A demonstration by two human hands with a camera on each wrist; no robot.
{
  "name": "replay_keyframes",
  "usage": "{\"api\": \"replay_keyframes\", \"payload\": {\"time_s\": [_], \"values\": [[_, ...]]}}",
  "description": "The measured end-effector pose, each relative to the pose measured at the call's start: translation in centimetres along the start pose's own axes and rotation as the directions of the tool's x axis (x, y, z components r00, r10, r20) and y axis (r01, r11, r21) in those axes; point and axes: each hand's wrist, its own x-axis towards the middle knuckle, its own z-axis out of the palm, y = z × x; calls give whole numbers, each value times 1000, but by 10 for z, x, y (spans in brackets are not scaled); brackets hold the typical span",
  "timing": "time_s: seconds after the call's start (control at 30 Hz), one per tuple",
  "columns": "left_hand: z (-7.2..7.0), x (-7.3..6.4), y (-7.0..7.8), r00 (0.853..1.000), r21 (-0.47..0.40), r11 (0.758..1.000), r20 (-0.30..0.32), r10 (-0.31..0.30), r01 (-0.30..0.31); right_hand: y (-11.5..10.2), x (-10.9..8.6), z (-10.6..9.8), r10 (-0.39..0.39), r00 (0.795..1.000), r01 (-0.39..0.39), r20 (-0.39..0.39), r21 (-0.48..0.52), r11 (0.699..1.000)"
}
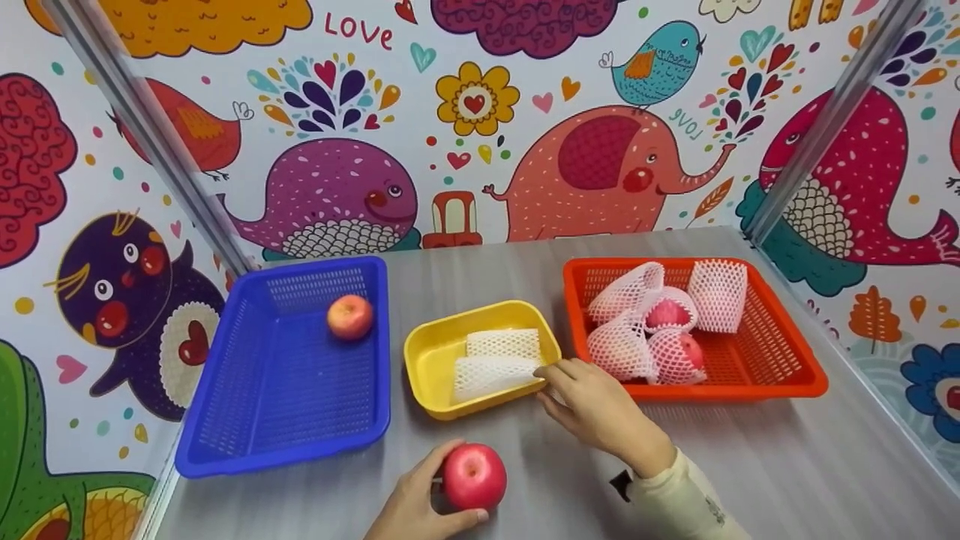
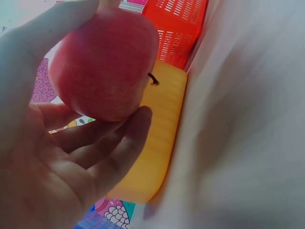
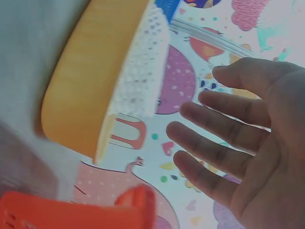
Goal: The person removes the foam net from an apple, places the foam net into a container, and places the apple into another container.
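Note:
My left hand (image 1: 420,499) grips a red apple (image 1: 475,476) between thumb and fingers, in front of the yellow basket (image 1: 431,397). In the left wrist view the apple's (image 2: 105,64) dark stem points toward that basket. My right hand (image 1: 600,412) is over the basket's right edge, fingertips by the white foam net sleeves (image 1: 491,375) lying inside. Seen from the right wrist, the fingers of this hand (image 3: 238,138) are spread apart with nothing between them, and a foam sleeve (image 3: 143,67) sticks up above the basket rim.
A blue basket (image 1: 285,457) on the left holds one yellow-red apple (image 1: 350,316). On the right, a red basket (image 1: 750,386) contains several apples in pink-white foam nets (image 1: 622,349). Patterned walls with metal corner posts (image 1: 832,120) enclose the grey table (image 1: 555,480).

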Motion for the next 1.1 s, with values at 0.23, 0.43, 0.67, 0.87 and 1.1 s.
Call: {"api": "replay_keyframes", "payload": {"time_s": [0.23, 0.43, 0.67, 0.87, 1.1], "values": [[1, -1, 1, 1000, 10, 1000, 8, -9, 9, -15, -22, -24, -66, 995, 68, -81, 19, 998], [0, 2, 4, 999, 12, 999, 29, -46, 45, -23, -31, -38, -66, 996, 69, -62, 53, 996], [-1, 4, 8, 995, 8, 996, 35, -88, 88, -21, -36, -36, -57, 996, 61, -63, 57, 997], [-27, 4, 19, 985, 144, 982, -106, 136, -120, -19, -39, -35, -30, 998, 33, -51, 70, 997], [-92, 8, 45, 895, 507, 848, -292, 337, -154, -18, -45, -33, -16, 998, 21, -60, 81, 997]]}}
